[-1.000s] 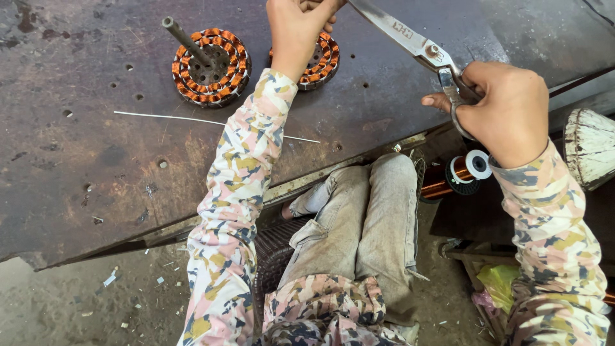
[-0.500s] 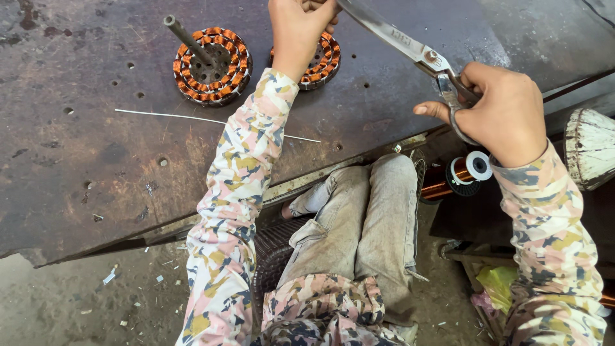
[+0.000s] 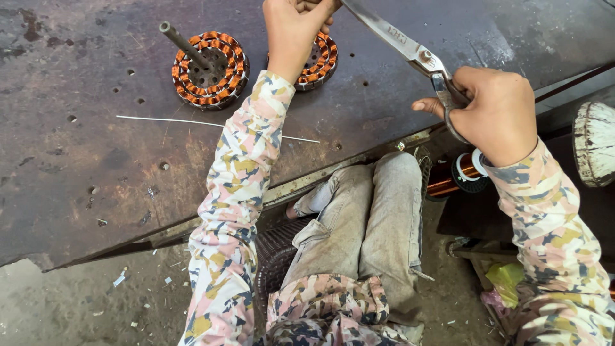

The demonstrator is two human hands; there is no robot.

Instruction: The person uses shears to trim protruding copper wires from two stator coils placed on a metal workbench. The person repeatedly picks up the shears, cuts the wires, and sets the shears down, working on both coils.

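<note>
Your left hand (image 3: 293,29) reaches out over the rusty metal worktop (image 3: 83,160) and is closed around something at the top edge of the view, right above the smaller copper-wound stator (image 3: 318,61). What the fingers pinch is cut off by the frame, so you cannot tell exactly what it is. That smaller stator lies flat on the worktop, partly hidden under your wrist.

Your right hand (image 3: 496,112) is closed through the handles of a pair of large steel scissors (image 3: 410,51). The blades run up and to the left from that hand, and their tips end close beside your left hand's fingers. Whether the blades are parted or closed at the tip is out of sight.

To the left of the smaller stator, near but apart, stands a larger stator (image 3: 210,70) with orange copper windings around its ring and a dark metal shaft (image 3: 182,43) rising tilted from its middle. In front of the larger stator a thin white strip (image 3: 211,125) lies flat on the worktop, passing under your left sleeve.

Below your right hand, off the worktop's edge, a spool of copper wire (image 3: 458,176) lies beside your knee. A pale round object (image 3: 594,144) sits to the right of that spool, partly cut off.
</note>
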